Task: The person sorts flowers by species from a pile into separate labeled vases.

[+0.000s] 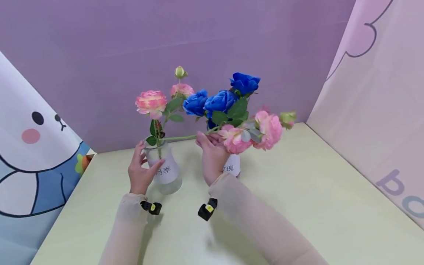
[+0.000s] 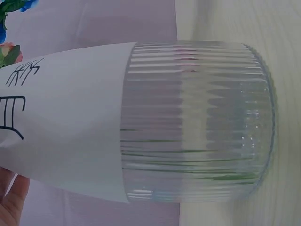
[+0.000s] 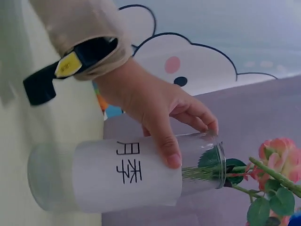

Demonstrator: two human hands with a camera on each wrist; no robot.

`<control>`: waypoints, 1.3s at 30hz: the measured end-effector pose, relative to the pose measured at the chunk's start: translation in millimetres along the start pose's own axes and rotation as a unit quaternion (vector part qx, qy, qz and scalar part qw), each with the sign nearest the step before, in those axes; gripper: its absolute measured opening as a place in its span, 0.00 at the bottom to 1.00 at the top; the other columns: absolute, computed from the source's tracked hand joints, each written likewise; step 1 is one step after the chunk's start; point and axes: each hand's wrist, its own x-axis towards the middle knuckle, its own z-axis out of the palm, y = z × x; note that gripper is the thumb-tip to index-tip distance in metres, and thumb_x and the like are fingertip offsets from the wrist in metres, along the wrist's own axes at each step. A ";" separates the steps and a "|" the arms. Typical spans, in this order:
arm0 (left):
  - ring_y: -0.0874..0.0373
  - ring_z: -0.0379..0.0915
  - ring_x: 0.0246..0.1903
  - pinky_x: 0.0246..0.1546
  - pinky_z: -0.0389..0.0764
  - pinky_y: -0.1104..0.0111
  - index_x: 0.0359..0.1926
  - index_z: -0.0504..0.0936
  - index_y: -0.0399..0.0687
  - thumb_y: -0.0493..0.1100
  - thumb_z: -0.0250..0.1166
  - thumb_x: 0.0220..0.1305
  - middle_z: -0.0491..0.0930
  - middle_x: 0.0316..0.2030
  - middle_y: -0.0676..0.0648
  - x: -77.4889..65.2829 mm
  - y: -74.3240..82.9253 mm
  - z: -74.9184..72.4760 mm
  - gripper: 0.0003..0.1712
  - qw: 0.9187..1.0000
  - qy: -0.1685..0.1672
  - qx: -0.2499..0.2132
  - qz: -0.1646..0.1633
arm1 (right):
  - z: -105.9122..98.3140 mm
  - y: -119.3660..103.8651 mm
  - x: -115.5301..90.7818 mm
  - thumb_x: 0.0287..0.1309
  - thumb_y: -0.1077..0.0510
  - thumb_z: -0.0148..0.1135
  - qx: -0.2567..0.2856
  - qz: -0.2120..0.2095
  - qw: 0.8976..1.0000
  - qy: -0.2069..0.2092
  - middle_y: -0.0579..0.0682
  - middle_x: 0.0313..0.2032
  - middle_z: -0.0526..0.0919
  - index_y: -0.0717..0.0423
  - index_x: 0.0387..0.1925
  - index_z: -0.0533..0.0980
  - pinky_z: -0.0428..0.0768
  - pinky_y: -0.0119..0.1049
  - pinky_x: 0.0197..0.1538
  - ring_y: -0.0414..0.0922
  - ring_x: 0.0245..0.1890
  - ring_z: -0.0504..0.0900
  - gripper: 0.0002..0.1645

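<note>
On the left stands a clear glass vase (image 1: pixel 170 187) with a white paper label; pink roses (image 1: pixel 151 103) rise from it. My left hand (image 1: pixel 140 175) grips its upper part, thumb across the label, as the right wrist view also shows. My right hand (image 1: pixel 213 158) holds a pink rose spray (image 1: pixel 269 129) slanted almost level, its blossoms to the right. The cut end of its green stem (image 3: pixel 277 176) points toward the left vase's mouth. Beyond this hand, blue roses (image 1: pixel 220 101) stand above a second labelled vase (image 1: pixel 233 165), which the hand partly hides.
Both vases stand on a pale table (image 1: pixel 285 206). A purple backdrop (image 1: pixel 112 66) rises right behind the flowers. Printed cartoon panels (image 1: pixel 43 147) flank the table. Each wrist wears a small black camera (image 1: pixel 207 209).
</note>
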 end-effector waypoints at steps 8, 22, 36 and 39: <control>0.37 0.70 0.57 0.52 0.77 0.59 0.63 0.68 0.39 0.34 0.75 0.49 0.60 0.69 0.43 0.3 0.6 -1.2 0.39 1.000 -0.012 0.007 0.009 | 24.8 -4.9 11.6 0.46 0.69 0.71 -0.074 -0.083 0.986 -0.123 0.41 0.19 0.73 0.62 0.22 0.74 0.74 0.27 0.32 0.36 0.23 0.71 0.11; 0.32 0.72 0.53 0.45 0.70 0.85 0.60 0.68 0.33 0.29 0.74 0.47 0.63 0.66 0.37 -3.2 3.3 -13.8 0.39 0.997 0.027 0.023 0.075 | 68.6 -4.0 20.2 0.51 0.62 0.71 -0.242 -0.039 0.935 -0.255 0.46 0.21 0.79 0.59 0.30 0.78 0.75 0.25 0.32 0.36 0.24 0.74 0.08; 0.32 0.70 0.55 0.50 0.78 0.47 0.61 0.67 0.34 0.29 0.74 0.48 0.65 0.66 0.38 -6.2 2.3 -15.6 0.39 0.997 0.030 0.018 0.074 | 82.9 28.2 -2.5 0.60 0.57 0.64 -0.388 -0.063 0.854 -0.340 0.49 0.31 0.87 0.58 0.35 0.84 0.78 0.23 0.34 0.40 0.30 0.82 0.09; 0.32 0.70 0.55 0.50 0.77 0.47 0.61 0.67 0.34 0.29 0.73 0.48 0.64 0.66 0.37 -6.9 1.3 -19.9 0.38 0.997 0.035 0.025 0.069 | 85.7 32.5 -6.1 0.61 0.54 0.64 -0.371 -0.041 0.866 -0.334 0.48 0.29 0.85 0.57 0.37 0.82 0.80 0.27 0.36 0.41 0.31 0.82 0.10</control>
